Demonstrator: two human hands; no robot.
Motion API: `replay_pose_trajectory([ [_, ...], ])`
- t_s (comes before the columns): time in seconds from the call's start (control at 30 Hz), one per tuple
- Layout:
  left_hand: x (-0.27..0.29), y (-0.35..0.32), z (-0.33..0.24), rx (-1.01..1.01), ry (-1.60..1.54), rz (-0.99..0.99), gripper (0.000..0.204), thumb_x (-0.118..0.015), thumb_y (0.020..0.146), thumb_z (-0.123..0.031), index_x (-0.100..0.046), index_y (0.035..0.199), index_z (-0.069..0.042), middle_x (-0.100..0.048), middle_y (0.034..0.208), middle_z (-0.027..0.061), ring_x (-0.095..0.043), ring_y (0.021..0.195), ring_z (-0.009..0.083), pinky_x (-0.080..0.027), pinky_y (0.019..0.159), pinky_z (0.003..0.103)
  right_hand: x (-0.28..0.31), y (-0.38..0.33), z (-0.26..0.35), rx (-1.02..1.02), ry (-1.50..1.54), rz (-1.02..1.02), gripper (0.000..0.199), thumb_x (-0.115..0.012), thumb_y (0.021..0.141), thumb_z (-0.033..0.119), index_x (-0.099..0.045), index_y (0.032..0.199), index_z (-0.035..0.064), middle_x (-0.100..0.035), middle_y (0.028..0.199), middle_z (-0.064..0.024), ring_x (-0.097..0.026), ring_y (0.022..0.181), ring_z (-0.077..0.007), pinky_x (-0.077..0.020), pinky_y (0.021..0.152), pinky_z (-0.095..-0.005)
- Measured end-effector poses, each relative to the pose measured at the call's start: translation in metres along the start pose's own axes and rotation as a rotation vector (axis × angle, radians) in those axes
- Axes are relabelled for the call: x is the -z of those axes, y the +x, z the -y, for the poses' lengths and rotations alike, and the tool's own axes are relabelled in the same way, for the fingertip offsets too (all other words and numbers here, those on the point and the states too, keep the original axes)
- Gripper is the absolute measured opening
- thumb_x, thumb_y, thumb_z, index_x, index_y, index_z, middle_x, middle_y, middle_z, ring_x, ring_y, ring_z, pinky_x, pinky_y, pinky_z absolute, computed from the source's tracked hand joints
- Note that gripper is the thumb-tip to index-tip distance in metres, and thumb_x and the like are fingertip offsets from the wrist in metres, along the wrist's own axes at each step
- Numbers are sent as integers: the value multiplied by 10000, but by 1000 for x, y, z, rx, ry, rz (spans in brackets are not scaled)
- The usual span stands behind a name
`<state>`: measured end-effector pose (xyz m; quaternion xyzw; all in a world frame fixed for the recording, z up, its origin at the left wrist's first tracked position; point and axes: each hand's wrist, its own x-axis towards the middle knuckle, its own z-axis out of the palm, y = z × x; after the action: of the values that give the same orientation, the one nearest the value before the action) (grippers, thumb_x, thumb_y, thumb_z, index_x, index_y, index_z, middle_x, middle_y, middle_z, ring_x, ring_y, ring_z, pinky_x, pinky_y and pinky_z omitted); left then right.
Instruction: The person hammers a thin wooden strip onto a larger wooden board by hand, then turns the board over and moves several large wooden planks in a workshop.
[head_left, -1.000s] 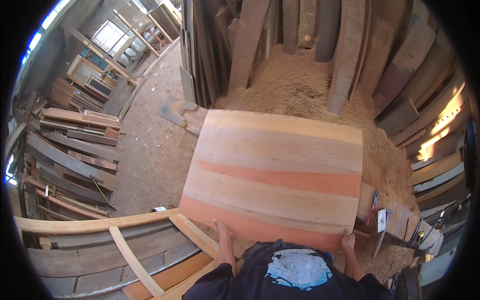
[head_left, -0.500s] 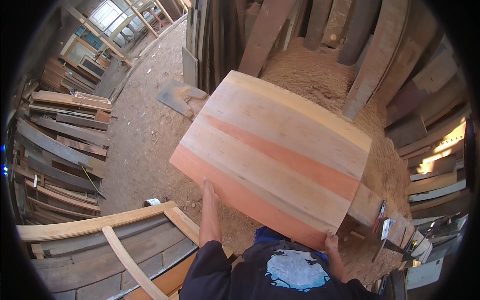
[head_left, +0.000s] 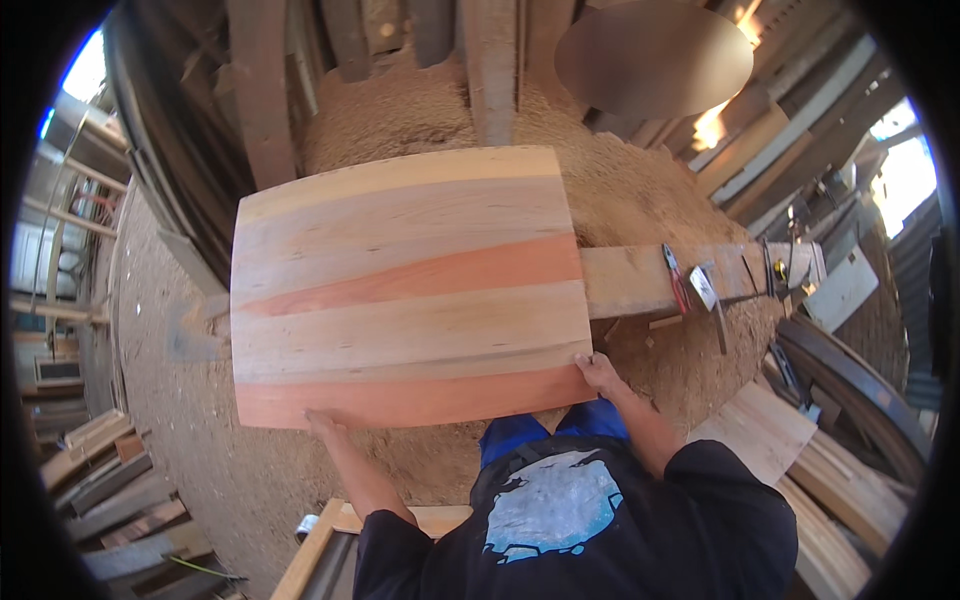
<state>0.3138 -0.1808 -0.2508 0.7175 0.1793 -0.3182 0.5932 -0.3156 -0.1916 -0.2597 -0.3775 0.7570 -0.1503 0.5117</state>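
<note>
A wide glued-up wooden panel (head_left: 410, 340), striped in pale and reddish boards, is held out in front of me. Its near edge runs almost level, and the far edge curves slightly. My left hand (head_left: 322, 420) grips that near edge toward the left, the thumb on top and the other fingers hidden underneath. At the near right corner my right hand (head_left: 598, 373) is closed on the panel, thumb over the top face. The panel covers the left part of a thick wooden beam (head_left: 628, 283); whether it rests on it cannot be seen.
On the beam lie red-handled pliers (head_left: 677, 280) and a small white-faced item (head_left: 703, 287). Sawdust (head_left: 400, 115) is heaped behind, with upright planks (head_left: 490, 70) leaning there. A wooden frame (head_left: 312, 550) lies near my left elbow; stacked boards (head_left: 830, 490) lie at right.
My view has turned to the right. The panel, slanted before, now lies nearly level across the view and farther left. Both hands keep their hold on its near edge.
</note>
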Motion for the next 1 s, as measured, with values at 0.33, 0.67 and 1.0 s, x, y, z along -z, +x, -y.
replay_pose_trajectory([
  [0.33, 60, 55, 10, -101, 37, 225, 795, -321, 1027, -600, -222, 1566, -24, -300, 1599, 207, -373, 1408, 385, -309, 1143, 546, -8, 3, 27, 138, -107, -193, 552, -615, 955, 427, -630, 1179, -77, -676, 1106, -301, -653, 1089, -400, -501, 919, -430],
  [0.67, -3, -54, 6, -220, 224, -284, 778, -397, 1016, -597, -327, 1457, 40, -529, 1377, 278, -542, 1249, 386, -465, 986, 510, -1, 2, 13, 70, 241, 58, 549, -429, 1074, 402, -551, 1318, -75, -640, 1237, -169, -612, 1113, -261, -481, 975, -392],
  [1.0, 9, 28, 18, -215, 432, -305, 728, -395, 1036, -547, -425, 1405, 80, -599, 1306, 262, -617, 1117, 383, -490, 970, 446, -13, -7, 20, 8, 191, 37, 465, -406, 1075, 296, -550, 1307, -80, -640, 1206, -154, -598, 1105, -219, -486, 955, -366],
])
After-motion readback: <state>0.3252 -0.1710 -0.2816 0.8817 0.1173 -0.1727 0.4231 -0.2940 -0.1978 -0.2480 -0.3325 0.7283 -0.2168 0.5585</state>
